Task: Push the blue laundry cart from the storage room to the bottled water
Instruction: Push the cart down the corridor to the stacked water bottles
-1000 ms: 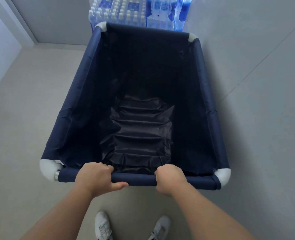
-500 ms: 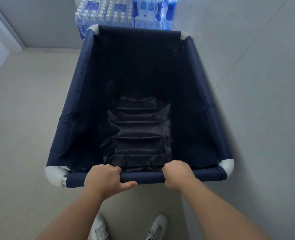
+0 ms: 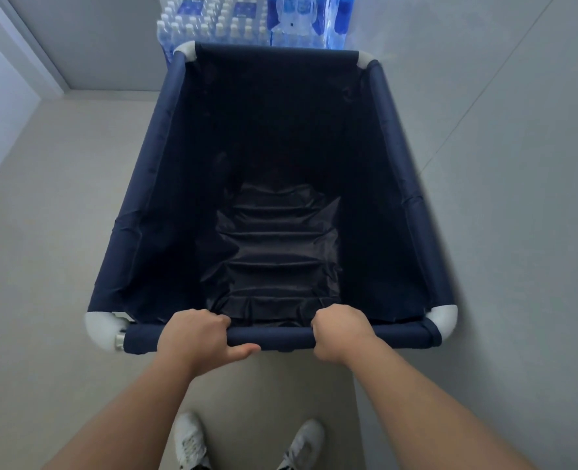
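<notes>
The blue laundry cart (image 3: 152, 184) fills the middle of the head view, a deep navy fabric bin on a frame with white corner joints, with nothing inside. My left hand (image 3: 192, 337) and my right hand (image 3: 340, 334) both grip its near top rail (image 3: 270, 335), thumbs under the bar. Packs of bottled water (image 3: 233, 25) with blue labels are stacked against the back wall, right behind the cart's far rail. Only their tops show above the cart; whether the cart touches them I cannot tell.
A grey wall (image 3: 501, 164) runs close along the cart's right side. Pale floor (image 3: 50, 215) opens to the left, ending at a door frame (image 3: 33, 52) at the far left. My white shoes (image 3: 189, 442) stand just behind the cart.
The bottled water sits slightly lower and more to the right in view than half a second ago. Both hands keep the same grip on the rail.
</notes>
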Available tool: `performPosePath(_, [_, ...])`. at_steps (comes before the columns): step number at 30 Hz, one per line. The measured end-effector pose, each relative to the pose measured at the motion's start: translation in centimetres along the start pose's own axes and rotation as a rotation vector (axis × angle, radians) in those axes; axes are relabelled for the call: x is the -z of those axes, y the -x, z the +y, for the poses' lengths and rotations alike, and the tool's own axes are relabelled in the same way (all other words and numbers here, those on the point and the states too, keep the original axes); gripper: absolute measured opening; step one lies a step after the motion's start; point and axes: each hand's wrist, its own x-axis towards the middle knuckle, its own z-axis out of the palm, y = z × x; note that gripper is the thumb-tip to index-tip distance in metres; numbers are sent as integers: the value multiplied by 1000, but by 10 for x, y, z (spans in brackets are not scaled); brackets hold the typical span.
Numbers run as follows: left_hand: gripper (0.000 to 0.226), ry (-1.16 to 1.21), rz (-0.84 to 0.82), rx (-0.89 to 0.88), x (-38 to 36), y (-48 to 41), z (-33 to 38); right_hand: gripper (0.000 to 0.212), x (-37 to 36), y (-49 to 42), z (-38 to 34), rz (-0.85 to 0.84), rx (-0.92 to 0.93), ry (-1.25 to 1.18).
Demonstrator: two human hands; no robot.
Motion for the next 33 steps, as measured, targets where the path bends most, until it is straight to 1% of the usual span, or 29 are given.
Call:
performPosePath(3, [91, 1, 0, 5, 0, -4, -3, 10, 0, -4, 2, 3, 13, -14])
performPosePath(6, [92, 2, -17, -4, 0, -9, -3, 21, -1, -7, 6, -13, 28, -28])
performPosePath(8, [92, 15, -34, -9, 0, -11, -4, 34, -3, -10, 6, 1, 44, -50])
performPosePath(11, [88, 47, -49, -18, 0, -16, -6, 69, -6, -16, 8, 8, 31, -122])
performPosePath(13, [84, 57, -62, -33, 1, -20, -7, 80, -4, -21, 10, 10, 6, -137])
performPosePath(18, [77, 80, -99, -43, 7, -31, -10, 82, 3, -27, 10, 0, -38, -132])
performPosePath(23, [79, 100, -122, -41, 9, -38, -13, 73, 7, -31, 9, 1, -60, -106])
performPosePath(26, [86, 93, -120, -28, 8, -37, -13, 71, 7, -32, 8, 20, -59, -106])
performPosePath(28, [97, 113, -103, -27, 7, -37, -14, 79, 5, -31, 9, 45, -59, -126])
performPosePath(31, [110, 144, -140, -14, 11, -37, -14, 106, 2, -26, 9, 137, -42, -157])
performPosePath(33, [112, 166, -150, 17, 15, -37, -14, 118, 1, -24, 9, 192, -27, -135])
